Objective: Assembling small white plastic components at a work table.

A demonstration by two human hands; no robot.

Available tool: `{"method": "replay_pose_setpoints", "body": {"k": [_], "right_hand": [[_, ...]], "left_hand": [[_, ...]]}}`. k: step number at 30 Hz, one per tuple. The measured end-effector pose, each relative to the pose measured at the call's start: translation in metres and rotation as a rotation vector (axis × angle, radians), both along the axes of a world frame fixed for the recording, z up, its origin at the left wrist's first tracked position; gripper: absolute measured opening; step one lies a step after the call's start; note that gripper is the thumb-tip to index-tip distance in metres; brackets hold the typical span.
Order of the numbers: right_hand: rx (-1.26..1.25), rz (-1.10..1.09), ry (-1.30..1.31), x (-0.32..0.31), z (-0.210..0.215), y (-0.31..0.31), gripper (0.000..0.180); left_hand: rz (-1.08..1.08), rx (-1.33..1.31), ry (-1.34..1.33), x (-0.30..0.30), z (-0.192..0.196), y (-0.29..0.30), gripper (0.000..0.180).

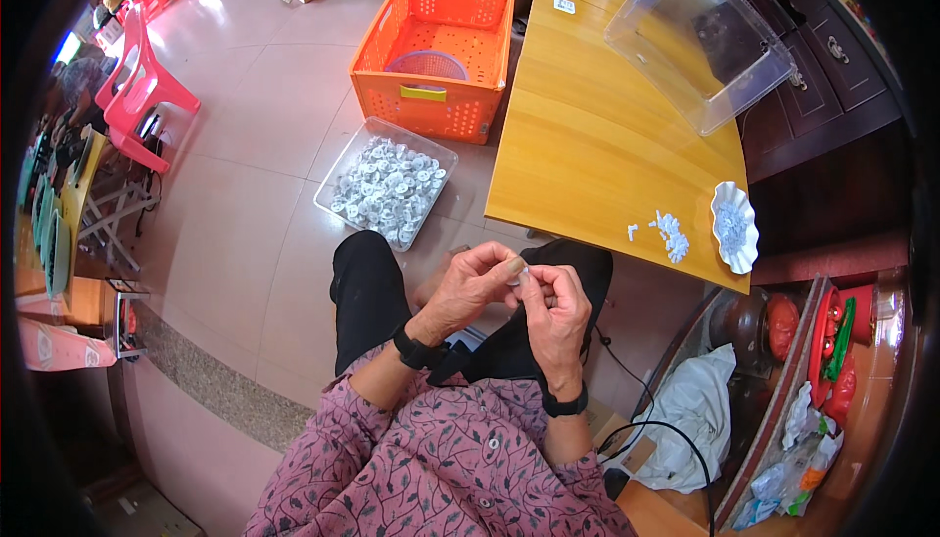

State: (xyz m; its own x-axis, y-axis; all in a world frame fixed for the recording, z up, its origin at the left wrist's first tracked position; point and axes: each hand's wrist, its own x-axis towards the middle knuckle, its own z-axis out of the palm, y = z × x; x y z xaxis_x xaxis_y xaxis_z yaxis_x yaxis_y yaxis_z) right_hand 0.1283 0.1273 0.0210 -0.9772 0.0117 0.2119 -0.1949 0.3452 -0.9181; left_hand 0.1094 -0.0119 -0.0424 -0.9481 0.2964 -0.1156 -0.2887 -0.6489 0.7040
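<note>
Fingers (504,268) of the left hand (466,289) and right hand (556,324) pinch a small, seemingly whitish, mostly hidden piece (516,280).

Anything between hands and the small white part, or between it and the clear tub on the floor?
Nothing visible. The left hand and right hand hold the small white part directly; past them, no object shows toward the clear tub.

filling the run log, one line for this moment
left hand: pinching pale piece; right hand: at same piece; clear tub: pale parts, on floor; scalloped dish: on table
</note>
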Motion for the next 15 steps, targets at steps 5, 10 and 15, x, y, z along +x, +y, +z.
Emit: {"method": "replay_pose_setpoints", "body": {"k": [5,10,15], "right_hand": [[0.008,-0.014,0.029,-0.001,-0.007,-0.002,0.005],[0.029,-0.020,0.065,-0.003,-0.006,-0.003,0.007],[0.056,-0.079,0.053,-0.005,-0.013,-0.003,0.011]], "left_hand": [[-0.022,-0.012,0.001,0.000,-0.003,-0.001,0.015],[0.017,-0.027,-0.027,0.000,-0.002,0.002,0.015],[-0.028,0.112,-0.027,-0.002,0.000,-0.001,0.023]]}}
